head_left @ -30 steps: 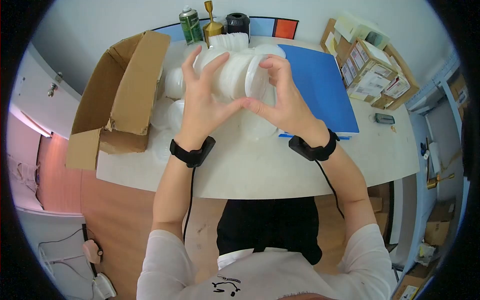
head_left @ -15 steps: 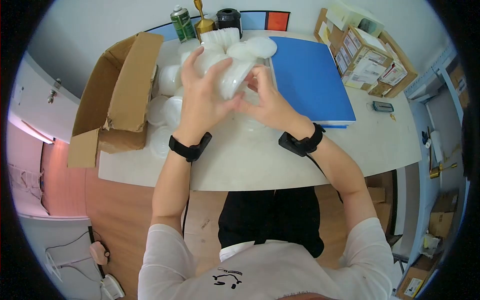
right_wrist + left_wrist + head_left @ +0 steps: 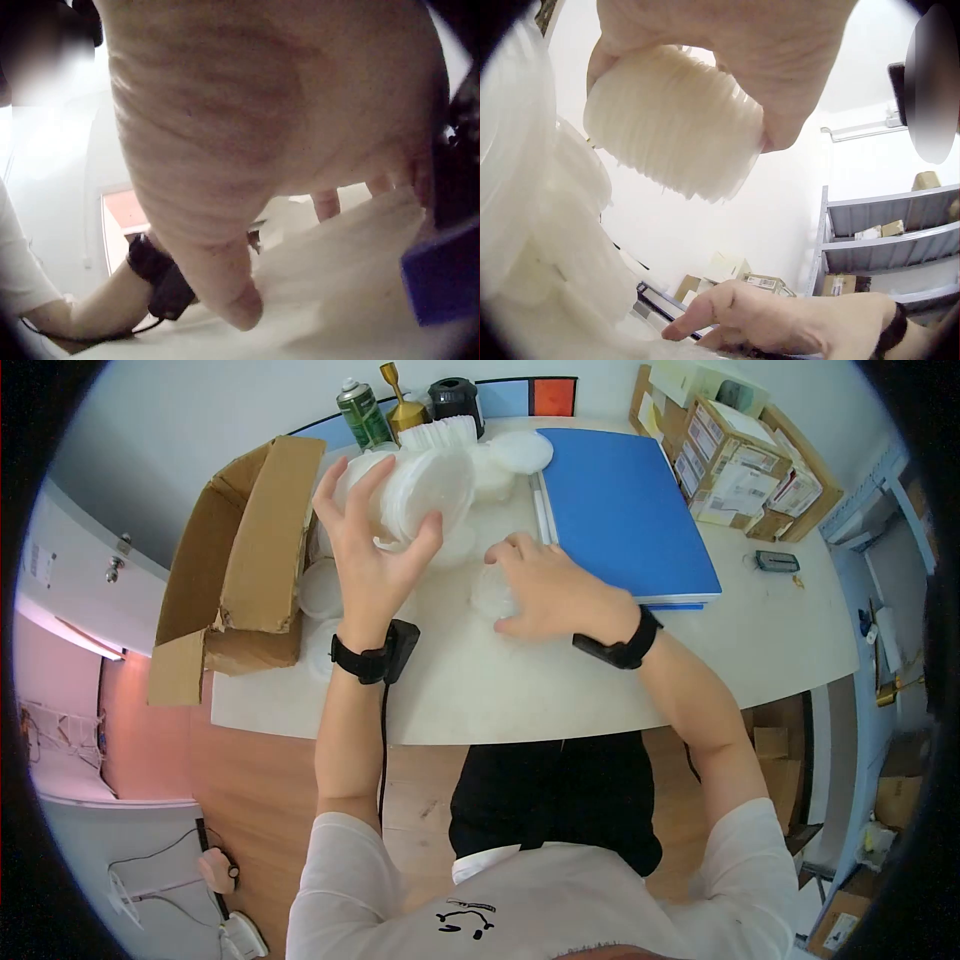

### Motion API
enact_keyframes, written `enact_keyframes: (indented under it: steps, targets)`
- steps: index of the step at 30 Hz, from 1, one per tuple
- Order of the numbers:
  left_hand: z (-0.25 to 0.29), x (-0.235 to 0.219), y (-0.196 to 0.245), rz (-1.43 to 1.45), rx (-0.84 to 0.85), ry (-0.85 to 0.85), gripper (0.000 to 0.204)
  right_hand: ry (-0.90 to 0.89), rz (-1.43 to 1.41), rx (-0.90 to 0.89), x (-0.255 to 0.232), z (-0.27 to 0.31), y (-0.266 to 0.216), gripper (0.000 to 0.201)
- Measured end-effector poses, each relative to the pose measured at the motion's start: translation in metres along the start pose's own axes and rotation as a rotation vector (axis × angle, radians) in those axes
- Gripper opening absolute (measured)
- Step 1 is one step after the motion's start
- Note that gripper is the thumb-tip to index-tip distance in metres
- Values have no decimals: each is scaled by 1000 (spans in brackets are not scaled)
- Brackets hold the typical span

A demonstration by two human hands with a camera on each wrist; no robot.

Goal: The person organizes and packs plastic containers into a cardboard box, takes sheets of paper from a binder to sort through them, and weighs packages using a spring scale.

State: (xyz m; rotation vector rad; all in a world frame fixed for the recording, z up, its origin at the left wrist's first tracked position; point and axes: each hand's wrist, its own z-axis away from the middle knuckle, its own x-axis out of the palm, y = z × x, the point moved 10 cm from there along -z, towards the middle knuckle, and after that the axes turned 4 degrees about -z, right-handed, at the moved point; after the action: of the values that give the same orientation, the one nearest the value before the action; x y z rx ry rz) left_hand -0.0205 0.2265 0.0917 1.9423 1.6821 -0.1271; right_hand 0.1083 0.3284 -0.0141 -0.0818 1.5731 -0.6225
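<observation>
My left hand (image 3: 370, 555) grips a thick stack of round translucent plastic lids (image 3: 430, 490), raised at the back left of the table. In the left wrist view, the stack (image 3: 671, 124) lies sideways between thumb and fingers, its ridged edges showing. Low over the table, my right hand (image 3: 560, 585) spans a clear round lid (image 3: 490, 595), fingers bent at its far side and thumb at its near side. The right wrist view shows the thumb (image 3: 240, 304) and a translucent surface (image 3: 337, 262) by the fingertips. More lids (image 3: 520, 452) lie behind.
An open cardboard box (image 3: 265, 540) stands left, beside further lids (image 3: 320, 590). A blue folder (image 3: 625, 510) lies to the right. At the back are a green spray can (image 3: 363, 415), a brass-coloured object (image 3: 407, 415) and a black container (image 3: 456, 402). Small cartons (image 3: 730, 460) sit back right.
Both hands were together around the lid stack. Now the left hand alone holds it, moved left and up; the right hand has let go and moved right and down to a clear lid.
</observation>
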Motion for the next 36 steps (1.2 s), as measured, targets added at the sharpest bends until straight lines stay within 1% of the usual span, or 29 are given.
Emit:
enact_keyframes:
  steps: [1, 3, 4, 5, 6, 7, 8, 9, 10, 12, 13, 14, 15, 16, 17, 18, 19, 20, 22, 24, 26, 28, 29, 30, 32, 33, 35, 36]
  targets:
    - [0, 1, -3, 12, -22, -2, 65, 5, -6, 2, -8, 0, 0, 82]
    - [-2, -1, -6, 26, -40, 16, 65, -86, -267, 0, -17, 3, 6, 87]
    - [-1, -1, -9, 37, -80, -6, 65, -84, -246, -7, -25, 4, 11, 87]
    - [-1, 0, -12, 51, -122, -20, 66, 32, -378, -103, -45, 5, 11, 88]
    - [0, -4, -12, 55, -126, 11, 66, 143, -509, -202, -66, 6, 8, 90]
    - [1, -2, -15, 60, -150, -18, 67, 136, -480, -214, -70, 3, 3, 90]
    - [0, 2, -17, 66, -175, -51, 67, 337, -534, -312, -92, 8, -6, 92]
    - [-1, 2, -16, 72, -180, -33, 67, 539, -593, -407, -111, 16, -13, 93]
    - [-1, 5, -15, 119, -182, -39, 68, 532, -585, -408, -110, 9, -19, 93]
    - [4, 9, -17, 169, -207, -53, 69, 773, -285, -580, -116, 18, -51, 95]
    - [3, 8, -10, 135, -114, -37, 72, 806, -201, -547, -111, 11, -56, 97]
    - [5, 6, -5, 98, -29, -21, 74, 768, -213, -545, -107, 4, -55, 97]
    - [6, 6, -13, 87, -79, -19, 74, 837, -186, -563, -109, 3, -56, 98]
    - [5, 7, -12, 124, -52, -15, 76, 899, -171, -586, -107, 3, -60, 98]
    - [5, 5, -12, 152, -23, -15, 78, 883, -292, -582, -107, 0, -58, 96]
    - [6, 4, -12, 173, -25, 8, 78, 839, -330, -589, -105, -2, -59, 96]
    - [5, 5, -11, 193, -16, 30, 78, 807, -358, -525, -106, -6, -53, 95]
    - [4, 6, -18, 165, -52, 20, 78, 774, -382, -455, -106, -10, -45, 95]
    - [2, 16, -6, 189, 71, -108, 84, 726, -498, -422, -106, -16, -34, 95]
    - [4, 21, -3, 196, 16, -121, 82, 682, -613, -387, -102, -21, -22, 95]
    - [5, 20, -5, 199, -17, -120, 80, 668, -638, -373, -100, -24, -19, 95]
    - [6, 17, 3, 183, 82, -94, 85, 643, -634, -355, -100, -21, -22, 95]
    - [6, 16, 5, 189, 98, -90, 88, 634, -609, -336, -99, -22, -23, 94]
    - [7, 16, 5, 181, 96, -93, 88, 631, -617, -340, -96, -22, -22, 94]
    - [7, 15, 1, 261, 21, -58, 86, 566, -629, -289, -87, -27, -18, 94]
    - [8, 14, 2, 267, 31, -57, 86, 576, -622, -288, -84, -29, -15, 94]
    - [7, 8, 8, 21, 127, 26, 66, 569, -646, -337, -79, -34, -8, 94]
    - [7, 7, 11, 55, 159, 47, 66, 605, -607, -334, -82, -30, -8, 94]
